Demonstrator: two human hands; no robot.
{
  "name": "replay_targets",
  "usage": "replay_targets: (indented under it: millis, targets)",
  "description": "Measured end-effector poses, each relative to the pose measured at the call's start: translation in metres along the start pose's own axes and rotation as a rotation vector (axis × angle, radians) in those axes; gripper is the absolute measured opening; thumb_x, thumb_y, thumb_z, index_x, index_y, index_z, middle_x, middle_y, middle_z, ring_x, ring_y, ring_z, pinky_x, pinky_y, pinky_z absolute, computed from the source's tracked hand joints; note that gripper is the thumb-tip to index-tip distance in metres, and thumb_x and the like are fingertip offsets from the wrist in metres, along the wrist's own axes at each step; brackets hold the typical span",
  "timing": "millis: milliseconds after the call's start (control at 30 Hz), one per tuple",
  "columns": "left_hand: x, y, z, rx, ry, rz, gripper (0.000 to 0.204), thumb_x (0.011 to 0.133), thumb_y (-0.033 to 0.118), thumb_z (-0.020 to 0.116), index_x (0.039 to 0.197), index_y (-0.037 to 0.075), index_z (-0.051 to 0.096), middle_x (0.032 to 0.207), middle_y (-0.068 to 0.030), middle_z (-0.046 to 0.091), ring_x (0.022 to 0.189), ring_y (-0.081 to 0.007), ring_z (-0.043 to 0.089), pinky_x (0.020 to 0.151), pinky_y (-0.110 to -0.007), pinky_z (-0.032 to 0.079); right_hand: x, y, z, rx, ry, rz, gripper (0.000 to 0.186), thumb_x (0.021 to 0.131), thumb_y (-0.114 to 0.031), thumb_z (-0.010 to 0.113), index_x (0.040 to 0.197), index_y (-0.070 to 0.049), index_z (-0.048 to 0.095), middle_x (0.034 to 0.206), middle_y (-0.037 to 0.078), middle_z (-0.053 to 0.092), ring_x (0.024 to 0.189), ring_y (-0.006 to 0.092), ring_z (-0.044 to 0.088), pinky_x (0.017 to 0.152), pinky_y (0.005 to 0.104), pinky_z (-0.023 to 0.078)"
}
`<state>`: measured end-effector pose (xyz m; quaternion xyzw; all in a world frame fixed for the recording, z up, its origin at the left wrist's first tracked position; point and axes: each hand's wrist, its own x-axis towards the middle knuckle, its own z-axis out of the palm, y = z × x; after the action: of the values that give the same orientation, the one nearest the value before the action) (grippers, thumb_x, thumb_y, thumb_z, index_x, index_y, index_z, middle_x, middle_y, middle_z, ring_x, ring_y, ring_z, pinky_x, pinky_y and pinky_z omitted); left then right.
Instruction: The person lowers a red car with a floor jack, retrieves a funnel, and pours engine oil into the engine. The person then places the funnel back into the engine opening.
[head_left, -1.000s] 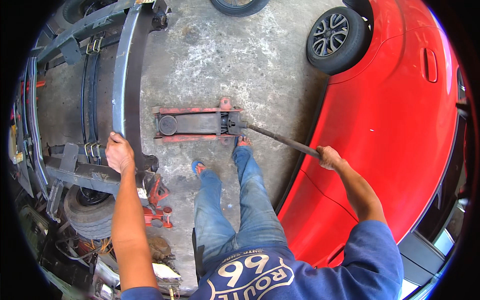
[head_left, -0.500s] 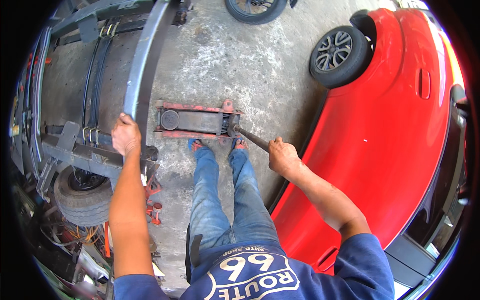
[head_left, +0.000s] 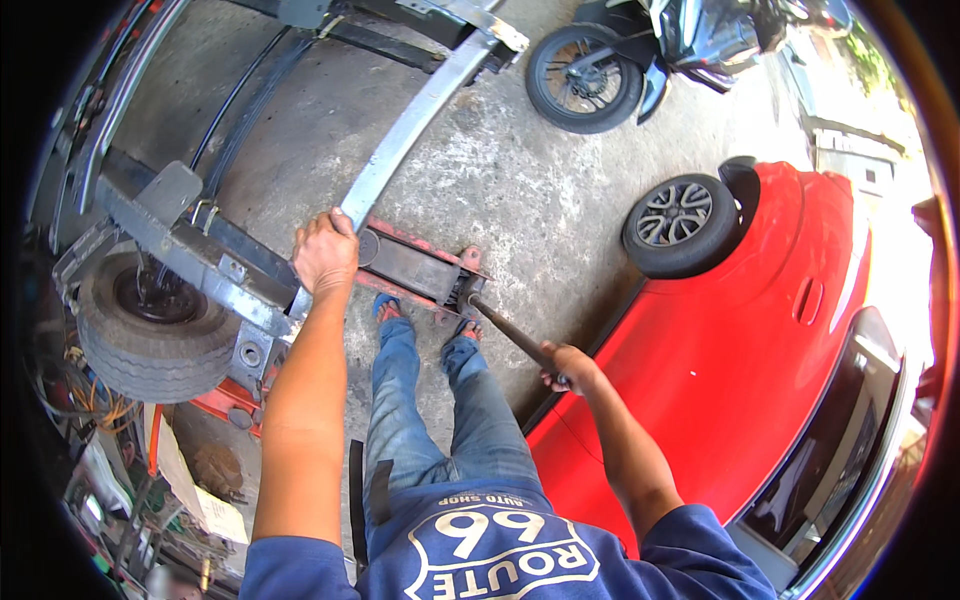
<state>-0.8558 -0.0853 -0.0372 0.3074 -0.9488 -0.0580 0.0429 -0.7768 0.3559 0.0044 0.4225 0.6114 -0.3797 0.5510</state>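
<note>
My left hand [head_left: 327, 252] is closed around a grey metal frame rail [head_left: 410, 125] at the left. In my right hand [head_left: 572, 368] is the dark handle [head_left: 515, 336] of a floor jack, gripped near its upper end. The low red and grey floor jack [head_left: 415, 270] lies on the concrete just ahead of my sandalled feet. Its round saddle [head_left: 368, 247] shows just beside the rail and my left hand, and part of the jack's far end is hidden behind them.
A red car [head_left: 680, 400] stands close along the right. Beyond the jack is a parked motorcycle [head_left: 585, 80]. A thick tyre [head_left: 150, 350] sits under the frame at left, with cluttered cables and parts [head_left: 110, 400] near it. Concrete floor [head_left: 480, 180] spreads ahead.
The view has turned, bringing more of the motorcycle in. The jack's saddle end now appears beside and partly behind the rail, where it stood apart before. Both hands keep their holds.
</note>
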Motion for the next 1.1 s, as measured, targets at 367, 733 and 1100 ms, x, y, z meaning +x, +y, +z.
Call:
replay_targets:
  millis: [367, 733, 1100]
  targets:
    - [0.001, 0.002, 0.003, 0.070, 0.024, -0.011, 0.043, 0.100, 0.038, 0.046, 0.082, 0.007, 0.070, 0.086, -0.0125, 0.072, 0.086, -0.0320, 0.067, 0.077, -0.044, 0.055, -0.056, -0.039, 0.018, -1.215, 0.227, -0.529, 0.037, 0.088, -0.022, 0.067, 0.108, 0.004, 0.050, 0.092, 0.033, 0.067, 0.091, 0.0489, 0.068, 0.083, 0.0545, 0.055]
    - [0.000, 0.000, 0.009, 0.025, 0.000, -0.067, 0.043, 0.099, 0.039, 0.047, 0.085, 0.007, 0.072, 0.088, -0.0122, 0.074, 0.088, -0.0306, 0.069, 0.079, -0.046, 0.056, -0.041, -0.062, 0.102, -1.334, 0.142, -0.613, 0.031, 0.089, -0.022, 0.056, 0.109, 0.001, 0.062, 0.099, 0.034, 0.068, 0.096, 0.0484, 0.068, 0.090, 0.0528, 0.055]
    - [-0.027, -0.032, -0.008, -0.081, -0.146, 0.187, 0.057, 0.090, 0.053, 0.065, 0.117, 0.003, 0.060, 0.110, -0.0120, 0.068, 0.101, -0.0283, 0.064, 0.087, -0.043, 0.053, -0.029, -0.049, 0.122, -1.193, 0.463, -1.285, 0.011, 0.087, -0.010, 0.063, 0.091, -0.004, 0.071, 0.095, 0.015, 0.066, 0.093, 0.0390, 0.061, 0.084, 0.0470, 0.052]
